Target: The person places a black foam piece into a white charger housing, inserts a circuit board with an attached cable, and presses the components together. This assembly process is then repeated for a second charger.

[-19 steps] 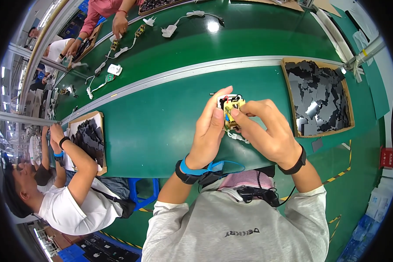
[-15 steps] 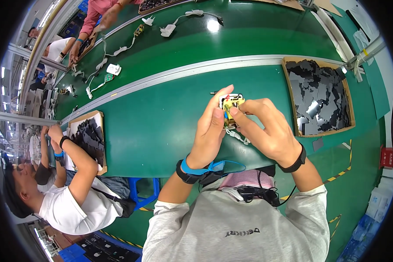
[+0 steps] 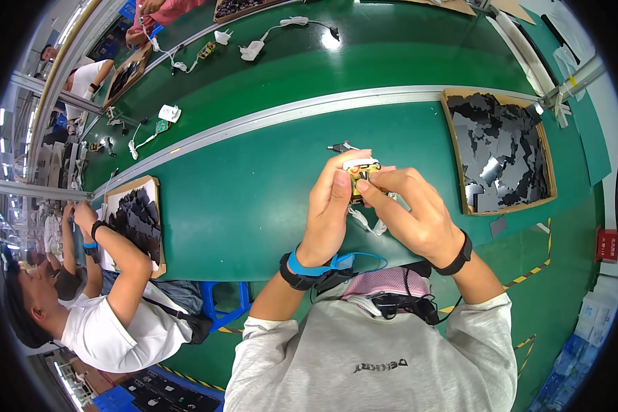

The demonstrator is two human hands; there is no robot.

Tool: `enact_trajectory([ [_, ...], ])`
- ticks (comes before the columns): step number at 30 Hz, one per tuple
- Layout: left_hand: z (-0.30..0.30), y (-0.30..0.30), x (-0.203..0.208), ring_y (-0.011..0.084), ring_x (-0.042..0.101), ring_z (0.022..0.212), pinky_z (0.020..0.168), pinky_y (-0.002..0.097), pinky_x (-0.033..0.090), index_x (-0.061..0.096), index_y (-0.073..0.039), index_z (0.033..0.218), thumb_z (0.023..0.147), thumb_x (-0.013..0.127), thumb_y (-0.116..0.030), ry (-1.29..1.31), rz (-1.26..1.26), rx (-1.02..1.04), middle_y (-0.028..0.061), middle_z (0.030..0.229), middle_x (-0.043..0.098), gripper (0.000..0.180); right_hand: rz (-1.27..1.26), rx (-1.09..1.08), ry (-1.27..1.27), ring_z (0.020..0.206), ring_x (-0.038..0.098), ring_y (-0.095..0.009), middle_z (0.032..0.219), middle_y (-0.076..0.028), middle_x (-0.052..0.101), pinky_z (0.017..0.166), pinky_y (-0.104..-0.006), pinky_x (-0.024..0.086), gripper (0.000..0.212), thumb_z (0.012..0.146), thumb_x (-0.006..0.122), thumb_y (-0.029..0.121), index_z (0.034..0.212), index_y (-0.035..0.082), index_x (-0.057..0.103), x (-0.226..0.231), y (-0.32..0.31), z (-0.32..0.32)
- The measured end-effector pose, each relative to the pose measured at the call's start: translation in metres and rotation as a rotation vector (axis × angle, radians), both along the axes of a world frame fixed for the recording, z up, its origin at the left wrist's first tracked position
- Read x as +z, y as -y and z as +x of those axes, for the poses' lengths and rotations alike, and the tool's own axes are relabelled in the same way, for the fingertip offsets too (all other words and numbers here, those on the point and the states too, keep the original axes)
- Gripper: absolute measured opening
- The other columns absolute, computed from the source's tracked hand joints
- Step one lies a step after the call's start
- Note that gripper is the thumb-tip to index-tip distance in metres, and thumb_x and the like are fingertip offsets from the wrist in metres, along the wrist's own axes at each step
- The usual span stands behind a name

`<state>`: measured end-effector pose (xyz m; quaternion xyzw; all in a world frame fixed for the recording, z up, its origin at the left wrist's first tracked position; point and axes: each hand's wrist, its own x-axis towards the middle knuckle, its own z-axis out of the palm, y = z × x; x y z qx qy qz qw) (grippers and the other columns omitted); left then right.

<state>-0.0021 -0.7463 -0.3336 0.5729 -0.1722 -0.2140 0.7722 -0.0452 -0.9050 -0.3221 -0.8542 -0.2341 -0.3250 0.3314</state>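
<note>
Above the green bench, my left hand (image 3: 327, 213) is closed round a small power adapter (image 3: 361, 180). Its white shell is uncovered, so yellow and dark parts of the circuit show. The thumb and fingers of my right hand (image 3: 419, 216) pinch at these inner parts from the right; what exactly lies between the fingertips is hidden. A white cable (image 3: 367, 221) hangs from the adapter below my fingers. Past my left fingertips a dark plug end (image 3: 338, 147) sticks out over the bench.
A cardboard tray of dark film pieces (image 3: 501, 154) lies to the right, another tray (image 3: 137, 223) by a co-worker (image 3: 127, 323) at left. Beyond a metal rail (image 3: 288, 108), adapters with cables (image 3: 252, 50) lie on a green belt. A pink-sleeved person (image 3: 175, 12) reaches in far left.
The adapter has tilted and sunk slightly, and the right fingers have moved with it. Adapters on the belt have shifted left. The pink-sleeved person's hand has drawn back and up.
</note>
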Motion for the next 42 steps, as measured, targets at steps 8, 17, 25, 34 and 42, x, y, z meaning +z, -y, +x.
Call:
enact_trajectory([
  [8, -0.006, -0.008, -0.001, 0.014, 0.056, 0.098, 0.085, 0.0273, 0.045, 0.048, -0.003, 0.131, 0.104, 0.043, -0.034, 0.333, 0.134, -0.006, 0.0092, 0.114, 0.059, 0.041, 0.629, 0.085, -0.412, 0.087, 0.058, -0.016, 0.098, -0.008, 0.058, 0.079, -0.0289, 0.049, 0.032, 0.079, 0.066, -0.012, 0.107, -0.001, 0.056, 0.004, 0.01, -0.003],
  [17, -0.009, -0.006, -0.009, 0.0208, 0.056, 0.098, 0.089, 0.0326, 0.044, 0.048, -0.003, 0.128, 0.103, 0.046, -0.027, 0.38, 0.058, -0.012, 0.0131, 0.115, 0.057, 0.034, 0.735, 0.203, -0.567, 0.089, 0.057, -0.014, 0.097, -0.008, 0.056, 0.083, -0.0295, 0.048, 0.036, 0.084, 0.061, -0.013, 0.114, 0.0, 0.046, 0.007, 0.011, -0.001],
  [25, -0.008, -0.001, -0.017, 0.0196, 0.056, 0.095, 0.087, 0.0309, 0.044, 0.048, -0.003, 0.127, 0.104, 0.045, -0.028, 0.541, 0.135, 0.047, 0.013, 0.115, 0.056, 0.034, 0.581, 0.158, -0.382, 0.089, 0.059, -0.018, 0.097, -0.012, 0.058, 0.081, -0.0316, 0.05, 0.036, 0.082, 0.059, -0.017, 0.11, 0.0, 0.045, -0.006, 0.007, -0.006],
  [34, -0.01, 0.004, -0.011, 0.0132, 0.055, 0.087, 0.078, 0.0271, 0.046, 0.049, -0.002, 0.125, 0.105, 0.041, -0.032, 0.157, -0.024, 0.029, 0.009, 0.106, 0.058, 0.037, 0.206, 0.04, -0.05, 0.081, 0.061, -0.024, 0.09, -0.013, 0.061, 0.072, -0.0335, 0.051, 0.039, 0.076, 0.063, -0.019, 0.107, 0.0, 0.047, -0.003, 0.006, 0.004],
  [42, -0.005, 0.006, -0.009, 0.012, 0.055, 0.083, 0.075, 0.0265, 0.046, 0.049, -0.002, 0.124, 0.106, 0.039, -0.032, 0.108, 0.013, 0.007, 0.0077, 0.103, 0.058, 0.037, 0.217, 0.048, -0.041, 0.079, 0.062, -0.029, 0.089, -0.014, 0.062, 0.069, -0.0361, 0.052, 0.038, 0.066, 0.066, -0.021, 0.098, -0.002, 0.056, -0.008, 0.007, 0.004],
])
